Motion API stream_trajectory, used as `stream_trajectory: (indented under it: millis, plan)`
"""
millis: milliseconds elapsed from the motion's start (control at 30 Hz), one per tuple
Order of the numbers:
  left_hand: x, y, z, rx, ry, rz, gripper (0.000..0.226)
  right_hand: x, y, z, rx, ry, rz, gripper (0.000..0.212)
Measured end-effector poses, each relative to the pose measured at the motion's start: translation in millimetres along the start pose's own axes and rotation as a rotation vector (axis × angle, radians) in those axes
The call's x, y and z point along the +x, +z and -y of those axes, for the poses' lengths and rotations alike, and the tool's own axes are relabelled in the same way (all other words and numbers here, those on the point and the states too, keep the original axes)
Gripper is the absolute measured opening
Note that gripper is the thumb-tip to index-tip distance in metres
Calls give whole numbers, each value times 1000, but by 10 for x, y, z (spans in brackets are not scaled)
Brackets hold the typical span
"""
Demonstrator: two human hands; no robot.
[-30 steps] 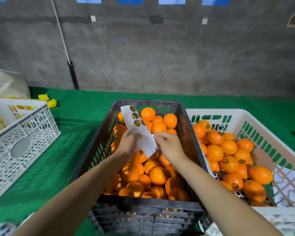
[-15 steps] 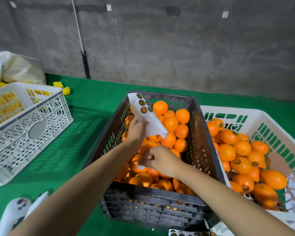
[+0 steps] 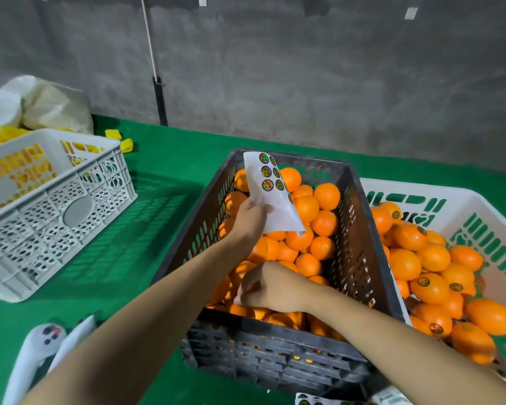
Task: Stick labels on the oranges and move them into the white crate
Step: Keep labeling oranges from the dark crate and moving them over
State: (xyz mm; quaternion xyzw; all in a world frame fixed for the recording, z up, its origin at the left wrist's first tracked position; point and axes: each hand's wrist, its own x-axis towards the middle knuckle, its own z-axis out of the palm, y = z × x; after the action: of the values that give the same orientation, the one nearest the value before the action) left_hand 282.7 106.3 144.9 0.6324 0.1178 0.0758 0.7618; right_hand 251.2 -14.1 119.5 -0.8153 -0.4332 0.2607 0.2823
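Oranges (image 3: 306, 209) partly hide right hand's (image 3: 275, 287) fingertips; left hand (image 3: 250, 219) pinches label sheet (image 3: 278, 211).

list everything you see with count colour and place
black crate: one, black, centre
oranges: many, orange, in black crate
right crate: one, white, beside black crate
labelled oranges: several, orange, in right crate
left crate: one, white, far left
label sheet: one, white with dark round labels, over black crate
table cover: one, green, under crates
bags: unclear, whitish, back left
left hand: holds label sheet
right hand: among oranges, black crate's near end
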Motion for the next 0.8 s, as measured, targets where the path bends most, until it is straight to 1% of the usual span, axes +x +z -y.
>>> stream_trajectory:
  millis: [100,167,233,267,333,433,500,533,567,667,733,800]
  plan:
    - [5,0,-5,3,1,-3,33,1,-17,-30,68,45,12,25]
    - [1,-2,-8,-6,-2,10,33,4,-37,-42,171,128,34,22]
    - [-9,-4,-12,-12,-5,12,34,-4,-25,-32,234,147,81,20]
    - [-15,-3,-15,-13,-8,11,34,-8,-17,-27,180,122,107,23]
    - [-19,0,-22,-13,-5,15,35,-20,-24,-24,3,99,196,39]
    - [-14,0,-10,-5,4,25,38,-48,-82,-82,-169,132,331,60]
    - [-15,2,-5,16,7,28,36,-59,-78,-114,-316,164,473,78]
    - [-14,6,-2,28,8,29,36,-51,-58,-125,-388,191,520,84]
    - [-9,6,1,36,9,28,36,-40,-37,-127,-432,211,534,84]
    - [23,8,20,44,-4,11,35,-4,-12,-112,-409,207,467,65]
    - [32,6,35,38,-12,0,36,-7,-20,-94,-394,115,391,63]
    - [33,0,53,35,-11,1,36,-12,-51,-42,-297,5,280,55]
